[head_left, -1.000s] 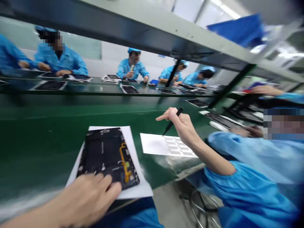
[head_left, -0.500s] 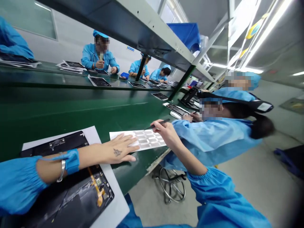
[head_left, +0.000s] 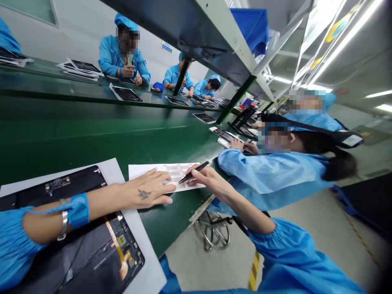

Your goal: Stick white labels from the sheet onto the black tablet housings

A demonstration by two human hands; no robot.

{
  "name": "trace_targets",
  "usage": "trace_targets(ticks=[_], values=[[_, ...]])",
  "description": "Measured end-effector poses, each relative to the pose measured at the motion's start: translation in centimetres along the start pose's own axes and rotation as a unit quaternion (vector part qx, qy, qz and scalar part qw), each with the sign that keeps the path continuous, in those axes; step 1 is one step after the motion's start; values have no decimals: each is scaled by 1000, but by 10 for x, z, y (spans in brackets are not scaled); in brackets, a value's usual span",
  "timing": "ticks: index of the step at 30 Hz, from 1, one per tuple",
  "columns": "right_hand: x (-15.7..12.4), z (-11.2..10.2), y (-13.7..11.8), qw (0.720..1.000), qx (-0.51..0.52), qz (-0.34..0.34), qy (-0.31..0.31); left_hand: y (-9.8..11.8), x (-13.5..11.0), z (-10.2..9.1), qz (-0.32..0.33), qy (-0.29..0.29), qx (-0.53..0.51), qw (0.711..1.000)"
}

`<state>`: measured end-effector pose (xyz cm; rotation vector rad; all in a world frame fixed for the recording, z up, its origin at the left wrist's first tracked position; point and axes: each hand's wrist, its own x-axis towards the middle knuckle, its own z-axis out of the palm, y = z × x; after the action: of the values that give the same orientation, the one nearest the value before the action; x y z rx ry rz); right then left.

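Note:
My left hand (head_left: 148, 188) lies flat with its fingers stretched over a white sheet (head_left: 137, 170) that carries rows of grey rectangular labels. Between the thumb and fingers of my right hand (head_left: 210, 179) is a pair of black pointed tweezers (head_left: 196, 171). Their tip points down and left at the labels, close to my left fingertips; whether it touches the sheet I cannot tell. Beneath my left forearm is an opened tablet (head_left: 92, 253) with its dark inside and an orange flex cable (head_left: 115, 241) showing. White backing (head_left: 150, 253) shows around the tablet.
A green bench (head_left: 76, 134) carries the work, with its edge beside my right arm. At right a co-worker in a blue smock (head_left: 269, 171) sits close by. An overhead shelf (head_left: 196, 36) crosses above. Other people sit behind further tablets (head_left: 127, 94).
My right hand has brought the tweezers left and down over the labels, their tip now nearer my left fingers. My left hand stays flat on the sheet. The camera view has shifted slightly.

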<state>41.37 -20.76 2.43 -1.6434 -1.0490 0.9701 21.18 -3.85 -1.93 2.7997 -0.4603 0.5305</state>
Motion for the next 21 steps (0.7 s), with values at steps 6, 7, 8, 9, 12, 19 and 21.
trace_targets(ticks=[6,7,8,9,12,19,21], values=[[0,1,-4,1000,-1,18,-16,1,1,-7,15,-68,28,997],[0,1,-4,1000,-2,21,-17,0,-1,-6,14,-74,21,997],[-1,1,-4,1000,-1,23,-17,0,-2,-5,14,-78,15,997],[-1,1,-3,1000,0,24,-17,-1,-3,-4,13,-81,8,997],[0,2,-3,999,-3,29,-13,-3,-5,0,2,-88,-10,996],[4,2,-5,998,-29,42,-20,-2,-4,0,-14,-101,-29,994],[6,2,-6,998,-21,53,-22,-2,-4,-2,-13,-99,-37,994]])
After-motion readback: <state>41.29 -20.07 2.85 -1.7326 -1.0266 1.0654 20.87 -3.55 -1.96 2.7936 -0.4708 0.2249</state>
